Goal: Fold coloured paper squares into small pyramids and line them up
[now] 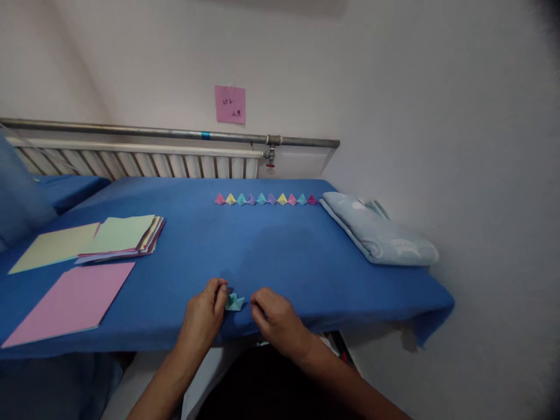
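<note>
A small teal folded paper piece (235, 302) lies near the front edge of the blue-covered table (196, 233). My left hand (206, 306) is at its left side, fingers closed against its left end. Just to the right of the piece, and apart from it, my right hand (275, 318) has its fingers curled in; whether anything is between the fingertips is hidden. Farther back, a row of several small folded paper pieces (261, 199) in pink, yellow, teal and purple runs from left to right.
At the left lie a stack of coloured paper (126, 233), yellow sheets (55, 245) and pink sheets (72, 300). A folded light blue cloth (378, 230) rests at the right. Behind the table are a radiator (175, 163) and a pipe with a valve (270, 154).
</note>
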`<state>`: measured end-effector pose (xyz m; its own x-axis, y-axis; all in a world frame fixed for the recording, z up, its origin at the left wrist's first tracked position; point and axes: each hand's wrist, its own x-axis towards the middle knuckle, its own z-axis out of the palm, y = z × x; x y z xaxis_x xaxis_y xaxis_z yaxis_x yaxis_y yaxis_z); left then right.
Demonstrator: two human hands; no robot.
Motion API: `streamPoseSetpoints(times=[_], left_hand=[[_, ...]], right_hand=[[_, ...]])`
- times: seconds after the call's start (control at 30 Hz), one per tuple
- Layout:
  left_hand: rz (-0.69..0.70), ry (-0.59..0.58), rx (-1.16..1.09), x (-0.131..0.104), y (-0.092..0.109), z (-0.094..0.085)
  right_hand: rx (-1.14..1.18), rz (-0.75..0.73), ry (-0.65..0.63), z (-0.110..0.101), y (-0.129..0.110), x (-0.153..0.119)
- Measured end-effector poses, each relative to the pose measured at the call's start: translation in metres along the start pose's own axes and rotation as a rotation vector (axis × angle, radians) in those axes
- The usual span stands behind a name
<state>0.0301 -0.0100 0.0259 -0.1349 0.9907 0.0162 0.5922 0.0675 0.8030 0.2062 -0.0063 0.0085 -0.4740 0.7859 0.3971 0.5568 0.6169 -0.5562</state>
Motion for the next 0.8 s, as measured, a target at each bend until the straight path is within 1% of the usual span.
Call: streamPoseSetpoints(times=[0.1,0.17,0.23,0.33,0.43,0.5,0.63,0.8], left_hand=[[-0.02,-0.01,-0.054,0.0,-0.002,-0.001],[0.01,-0.025,-0.086,0.0,-0.003,0.001],[0.046,-0.034,-0.101,0.0,-0.004,0.002],[0.087,-0.034,-0.072,-0.001,-0.005,0.002],[0.163,0.029,0.03,0.0,-0.008,0.001],[0.191,0.079,0.073,0.001,-0.011,0.0],[0.155,0.107,0.036,0.002,-0.017,-0.003],[0.123,0.113,0.019,0.004,-0.02,-0.006]], right_hand=[[0.093,0.003,0.05,0.0,-0.002,0.002],[0.144,0.011,0.074,0.0,-0.004,0.005],[0.145,-0.006,0.047,0.001,-0.005,0.007],[0.069,-0.055,-0.027,0.002,-0.005,0.009],[-0.015,-0.071,-0.055,0.004,-0.005,0.01],[-0.051,-0.076,-0.065,0.004,-0.006,0.011],[-0.09,-0.084,-0.097,0.004,-0.011,0.015],[-0.119,-0.034,-0.155,0.003,-0.015,0.018]])
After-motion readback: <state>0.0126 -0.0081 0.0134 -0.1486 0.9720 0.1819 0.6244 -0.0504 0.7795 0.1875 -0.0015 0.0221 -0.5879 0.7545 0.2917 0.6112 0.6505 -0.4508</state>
